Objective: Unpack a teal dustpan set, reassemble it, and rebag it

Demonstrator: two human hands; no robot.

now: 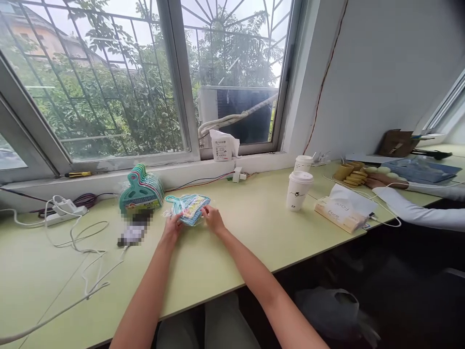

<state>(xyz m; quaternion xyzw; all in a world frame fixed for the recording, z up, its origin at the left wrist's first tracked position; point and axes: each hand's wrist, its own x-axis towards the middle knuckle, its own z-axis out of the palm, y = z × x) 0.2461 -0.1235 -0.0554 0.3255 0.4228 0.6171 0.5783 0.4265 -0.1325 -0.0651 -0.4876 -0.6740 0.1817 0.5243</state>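
Both hands rest on a flat clear-wrapped pack of blue plastic scoops (189,208) lying on the pale green worktop (236,242). The left hand (172,226) pinches its near-left edge; the right hand (213,219) pinches its right edge. A taller stack of teal scoops (141,191) stands just beside.

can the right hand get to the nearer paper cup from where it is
Probably yes: the right hand rests on the blue packet, and only bare tabletop lies between it and the nearer paper cup.
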